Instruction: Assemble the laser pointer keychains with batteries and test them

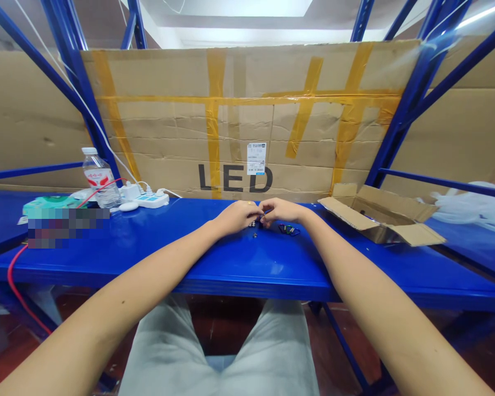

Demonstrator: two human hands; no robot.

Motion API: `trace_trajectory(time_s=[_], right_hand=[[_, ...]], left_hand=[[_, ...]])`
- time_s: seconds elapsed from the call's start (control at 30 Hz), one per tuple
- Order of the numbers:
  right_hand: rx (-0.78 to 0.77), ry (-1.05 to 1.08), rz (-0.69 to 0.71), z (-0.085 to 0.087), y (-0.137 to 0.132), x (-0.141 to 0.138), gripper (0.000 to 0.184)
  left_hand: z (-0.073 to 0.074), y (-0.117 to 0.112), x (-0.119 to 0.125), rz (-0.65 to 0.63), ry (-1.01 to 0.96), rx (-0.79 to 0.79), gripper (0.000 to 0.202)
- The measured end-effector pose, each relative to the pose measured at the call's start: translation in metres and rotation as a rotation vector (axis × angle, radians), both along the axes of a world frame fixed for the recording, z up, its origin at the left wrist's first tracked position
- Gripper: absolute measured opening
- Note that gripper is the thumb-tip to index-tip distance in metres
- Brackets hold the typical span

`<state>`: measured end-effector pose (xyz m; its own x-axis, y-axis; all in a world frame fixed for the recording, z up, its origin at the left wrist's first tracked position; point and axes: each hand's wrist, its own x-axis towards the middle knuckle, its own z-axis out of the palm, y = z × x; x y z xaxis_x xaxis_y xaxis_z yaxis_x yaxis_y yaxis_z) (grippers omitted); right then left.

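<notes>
Both my arms reach forward over the blue metal shelf (247, 264). My left hand (236, 215) and my right hand (281, 210) meet at the middle of the shelf, fingers curled and pinched together on a small dark part (259, 218) too small to name. Several tiny dark parts (289, 229) lie on the shelf just right of my right hand, and another small piece (254, 235) lies just in front of my hands.
An open cardboard box (381, 220) sits at the right. At the left stand a water bottle (101, 178), a white power strip (150, 199) with cables and a red wire (16, 286). A taped cardboard sheet marked LED (239, 121) backs the shelf, between blue uprights.
</notes>
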<state>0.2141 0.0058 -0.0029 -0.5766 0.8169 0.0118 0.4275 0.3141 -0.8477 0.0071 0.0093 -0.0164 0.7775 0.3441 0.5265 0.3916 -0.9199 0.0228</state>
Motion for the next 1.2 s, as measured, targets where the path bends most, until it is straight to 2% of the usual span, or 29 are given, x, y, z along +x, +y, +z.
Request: trace_trajectory(time_s=[0.23, 0.37, 0.57, 0.77, 1.07, 1.2], right_hand=[[-0.056, 0.017, 0.020, 0.004, -0.004, 0.001, 0.023], [-0.075, -0.060, 0.091, 0.007, -0.007, 0.001, 0.024], [-0.117, -0.094, 0.125, 0.007, -0.006, 0.000, 0.027], [-0.116, -0.106, 0.109, 0.008, -0.007, 0.000, 0.025], [-0.098, -0.099, 0.106, 0.007, -0.006, 0.000, 0.025], [-0.106, -0.058, 0.108, 0.005, -0.006, 0.000, 0.023]], left_hand=[[0.011, 0.001, -0.011, 0.077, 0.002, -0.052, 0.026], [0.018, 0.005, -0.025, 0.177, 0.145, -0.156, 0.024], [0.012, 0.010, -0.027, 0.250, 0.243, -0.302, 0.018], [0.008, 0.014, -0.023, 0.253, 0.290, -0.316, 0.015], [0.015, 0.006, -0.024, 0.387, 0.356, -0.372, 0.012], [0.013, 0.005, -0.023, 0.344, 0.302, -0.287, 0.014]])
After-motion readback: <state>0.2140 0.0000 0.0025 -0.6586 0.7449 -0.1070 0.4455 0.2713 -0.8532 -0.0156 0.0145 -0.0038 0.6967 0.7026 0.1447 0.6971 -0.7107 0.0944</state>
